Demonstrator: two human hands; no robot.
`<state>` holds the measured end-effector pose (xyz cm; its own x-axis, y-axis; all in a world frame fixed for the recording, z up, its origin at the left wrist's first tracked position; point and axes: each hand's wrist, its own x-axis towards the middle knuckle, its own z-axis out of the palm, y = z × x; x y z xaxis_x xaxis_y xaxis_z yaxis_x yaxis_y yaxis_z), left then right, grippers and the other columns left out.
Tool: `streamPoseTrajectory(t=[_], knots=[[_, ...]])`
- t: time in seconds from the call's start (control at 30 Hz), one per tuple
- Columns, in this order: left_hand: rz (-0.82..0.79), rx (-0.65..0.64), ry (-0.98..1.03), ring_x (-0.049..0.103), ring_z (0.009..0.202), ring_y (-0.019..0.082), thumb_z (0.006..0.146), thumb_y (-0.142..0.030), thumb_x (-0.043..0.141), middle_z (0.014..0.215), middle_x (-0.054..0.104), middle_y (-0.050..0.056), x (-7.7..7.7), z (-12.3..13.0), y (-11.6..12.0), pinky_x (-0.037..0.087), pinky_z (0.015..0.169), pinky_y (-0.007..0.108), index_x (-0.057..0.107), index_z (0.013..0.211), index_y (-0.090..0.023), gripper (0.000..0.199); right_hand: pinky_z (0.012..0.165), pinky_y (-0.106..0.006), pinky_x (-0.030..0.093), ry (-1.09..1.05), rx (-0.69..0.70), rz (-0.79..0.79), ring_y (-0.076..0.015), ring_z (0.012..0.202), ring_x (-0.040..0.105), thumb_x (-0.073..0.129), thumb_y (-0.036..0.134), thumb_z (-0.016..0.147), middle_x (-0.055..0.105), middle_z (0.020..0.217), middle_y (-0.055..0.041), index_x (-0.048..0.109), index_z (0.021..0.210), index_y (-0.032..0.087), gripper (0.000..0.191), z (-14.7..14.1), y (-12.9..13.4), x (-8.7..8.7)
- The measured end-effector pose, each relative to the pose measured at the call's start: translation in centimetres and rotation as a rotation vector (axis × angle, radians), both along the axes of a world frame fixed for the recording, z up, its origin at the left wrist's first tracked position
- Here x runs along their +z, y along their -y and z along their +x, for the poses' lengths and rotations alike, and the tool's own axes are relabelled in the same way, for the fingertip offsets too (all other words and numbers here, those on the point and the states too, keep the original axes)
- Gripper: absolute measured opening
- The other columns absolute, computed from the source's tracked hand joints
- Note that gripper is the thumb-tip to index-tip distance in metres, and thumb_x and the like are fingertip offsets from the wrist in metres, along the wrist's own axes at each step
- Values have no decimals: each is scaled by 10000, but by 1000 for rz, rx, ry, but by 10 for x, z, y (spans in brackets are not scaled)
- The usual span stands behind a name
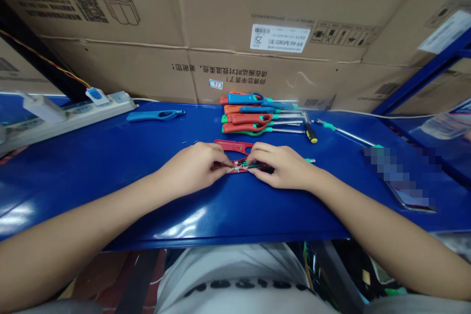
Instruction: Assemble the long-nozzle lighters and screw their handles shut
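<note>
An opened red stick lighter lies on the blue table, its wires and small inner parts showing. My left hand is closed, thumb and finger pinching at the left part of the opened lighter. On its right part, my right hand pinches close to the thin wires. The fingers partly hide what each hand grips. Just behind them rests a red lighter shell half. A metal tip with a turquoise collar sticks out beyond my right hand. Two tiny metal pins lie behind my left hand.
Several stick lighters are stacked at the back, beside a black-and-yellow screwdriver. A blue shell half and a power strip are on the left. At right lie a metal lighter tube and a blurred phone-like slab. Cardboard boxes stand behind.
</note>
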<state>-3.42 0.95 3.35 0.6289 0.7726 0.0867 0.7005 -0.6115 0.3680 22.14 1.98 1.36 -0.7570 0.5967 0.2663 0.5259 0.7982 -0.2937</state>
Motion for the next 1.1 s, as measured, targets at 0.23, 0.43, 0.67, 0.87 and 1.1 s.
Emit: streamPoseTrajectory(t=[0.23,0.43,0.67,0.87,1.1], knots=[[211,-111,-25,668,1007,242,955,-238,600,1078,727,42,4,4,9,541,820,352,713,1068,-215,162,652,-251,417,22,20,-68,-138,770,607,621,244,941,690,1018,-26,623,1022,205,89,0,-2,2],[223,-243,-22,645,1091,242,980,-133,505,1173,689,83,-5,8,8,521,954,393,655,1153,-181,234,661,-257,408,33,13,-69,-139,767,590,620,257,953,689,1053,-36,616,1002,200,76,0,-3,2],[179,-242,-29,657,1110,240,1015,-160,466,1203,691,88,-14,7,6,526,974,388,624,1217,-197,259,650,-244,414,-49,56,-128,-117,713,557,609,185,912,667,979,-22,627,1003,198,93,3,-3,5],[174,-251,-34,654,1115,241,1020,-159,454,1216,692,89,-14,6,6,526,982,401,630,1228,-210,277,645,-249,411,-87,55,-189,-123,691,528,606,162,905,630,875,-12,641,981,196,90,6,-6,4],[187,-263,-45,649,1128,243,1024,-154,446,1242,690,84,-13,6,6,527,990,410,643,1221,-204,282,620,-237,387,-81,67,-216,-110,656,495,637,199,893,584,793,12,644,953,193,61,6,-5,6]])
